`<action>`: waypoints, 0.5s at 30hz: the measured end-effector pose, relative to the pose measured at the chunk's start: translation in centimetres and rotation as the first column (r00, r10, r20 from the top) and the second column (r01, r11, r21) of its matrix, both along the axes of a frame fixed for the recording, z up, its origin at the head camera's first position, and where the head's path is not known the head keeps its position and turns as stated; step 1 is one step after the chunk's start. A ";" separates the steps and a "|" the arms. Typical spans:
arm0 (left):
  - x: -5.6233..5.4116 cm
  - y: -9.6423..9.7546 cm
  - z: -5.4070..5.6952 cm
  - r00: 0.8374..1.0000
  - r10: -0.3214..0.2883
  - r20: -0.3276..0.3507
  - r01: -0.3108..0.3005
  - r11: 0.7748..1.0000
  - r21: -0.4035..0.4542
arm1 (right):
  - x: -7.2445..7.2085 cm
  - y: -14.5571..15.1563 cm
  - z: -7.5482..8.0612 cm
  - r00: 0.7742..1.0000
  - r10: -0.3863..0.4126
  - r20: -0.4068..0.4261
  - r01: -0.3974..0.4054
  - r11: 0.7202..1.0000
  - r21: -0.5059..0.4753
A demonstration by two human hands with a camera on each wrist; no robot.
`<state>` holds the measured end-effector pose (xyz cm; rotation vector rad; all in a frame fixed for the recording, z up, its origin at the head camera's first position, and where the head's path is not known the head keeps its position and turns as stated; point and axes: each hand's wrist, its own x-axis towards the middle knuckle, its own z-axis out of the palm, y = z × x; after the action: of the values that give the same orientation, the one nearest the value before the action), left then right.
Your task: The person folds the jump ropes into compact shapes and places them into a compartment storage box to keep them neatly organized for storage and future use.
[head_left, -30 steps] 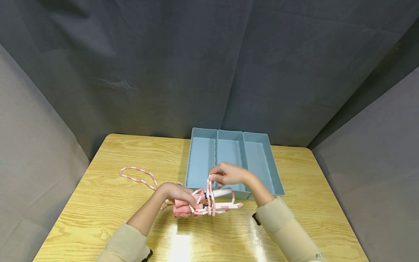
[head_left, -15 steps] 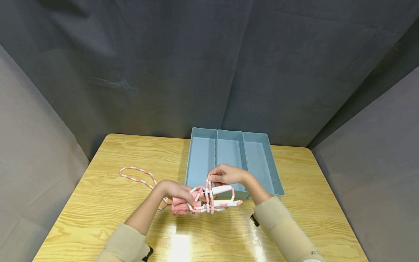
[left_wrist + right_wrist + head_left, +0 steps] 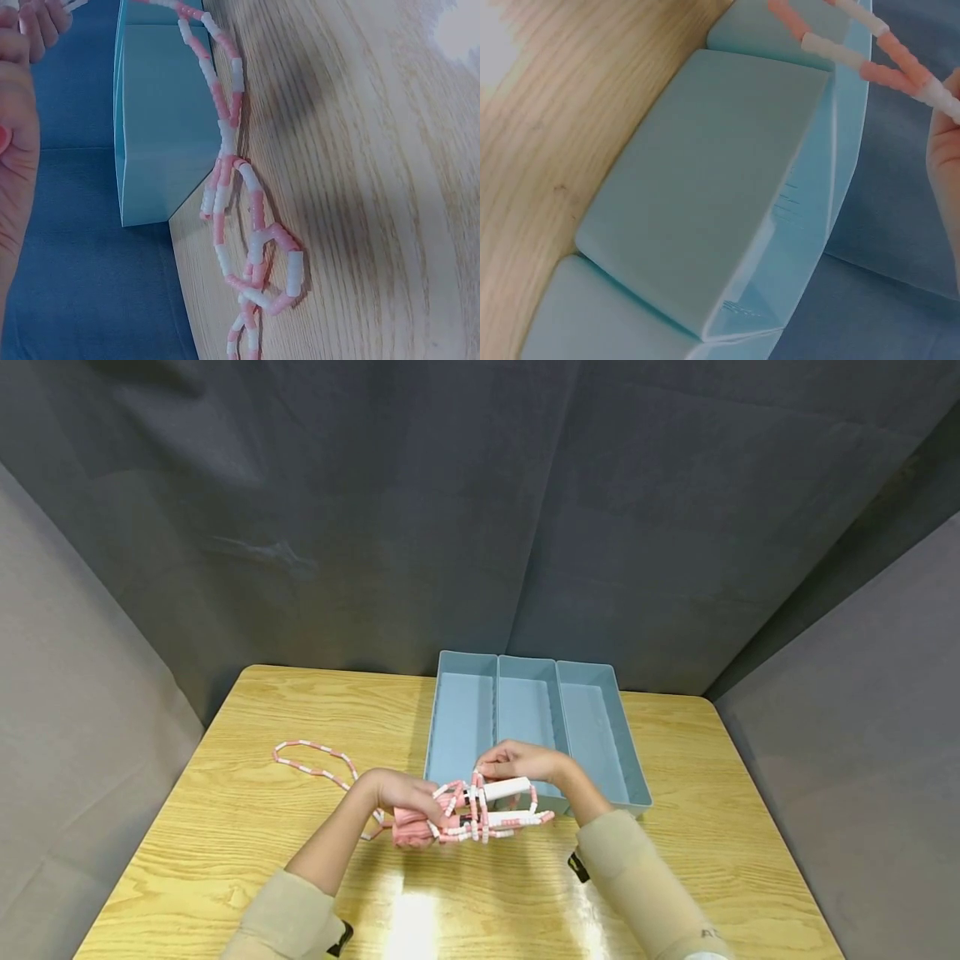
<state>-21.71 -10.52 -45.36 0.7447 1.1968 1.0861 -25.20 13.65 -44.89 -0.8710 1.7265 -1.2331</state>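
Left hand: grasping the two pink-and-white handles [image 3: 411, 835]; it covers part of them.
Right hand [image 3: 519, 762]: pinching a loop of the beaded rope [image 3: 480, 814].
Rope: coils wrapped across the handles, held in front of the bins [image 3: 528, 702]; loose tail looped on the table [image 3: 675, 827], left of the bins.
Bins: three blue, side by side; hands and handles block the head view of the left and middle front ends.
Behind: dark curtain [image 3: 300, 527].
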 end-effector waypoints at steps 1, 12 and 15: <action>0.0 0.0 0.0 1.000 -0.001 0.010 0.001 1.000 0.000 | 0.0 0.0 -0.2 1.000 -0.001 0.016 0.001 1.000 -0.007; -0.2 -0.4 -0.4 0.998 0.036 0.058 -0.037 0.999 0.022 | 1.0 -0.1 -0.9 0.990 -0.022 0.142 0.037 0.994 -0.105; -0.2 -0.5 -0.4 0.997 0.051 0.064 -0.053 0.998 0.039 | 1.4 -0.2 -0.8 0.992 -0.030 0.124 0.048 0.988 -0.145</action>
<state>-21.94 -11.02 -45.72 0.7091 1.1489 1.1718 -23.78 13.41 -45.68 -0.8329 1.5774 -1.4253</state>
